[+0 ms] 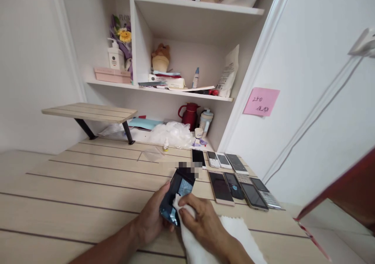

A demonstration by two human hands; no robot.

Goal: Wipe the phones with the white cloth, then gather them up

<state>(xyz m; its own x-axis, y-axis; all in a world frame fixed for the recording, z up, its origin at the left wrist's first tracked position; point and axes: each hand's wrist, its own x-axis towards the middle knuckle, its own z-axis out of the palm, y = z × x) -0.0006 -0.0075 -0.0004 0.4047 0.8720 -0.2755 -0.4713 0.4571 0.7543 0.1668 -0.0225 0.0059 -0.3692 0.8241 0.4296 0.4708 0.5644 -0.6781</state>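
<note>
My left hand (154, 213) grips a dark smartphone (172, 193) by its left edge and underside, tilted above the table. A white cloth (240, 232) is bunched in my right hand (202, 217), its tip pressed on the phone's glossy screen. The rest of that cloth trails down over the tabletop at the front. The phone's upper end is hidden by a pixelated patch. To the right of my right hand lies a phone with a pinkish frame (222, 187).
Several more phones, such as a black one (233, 185) and a keypad phone (213, 159), lie in rows at the right. Behind stand a small bottle (166, 144), a clear plastic bag (171, 134) and a red jug (190, 115). A raised wooden stand (89, 111) occupies the back left.
</note>
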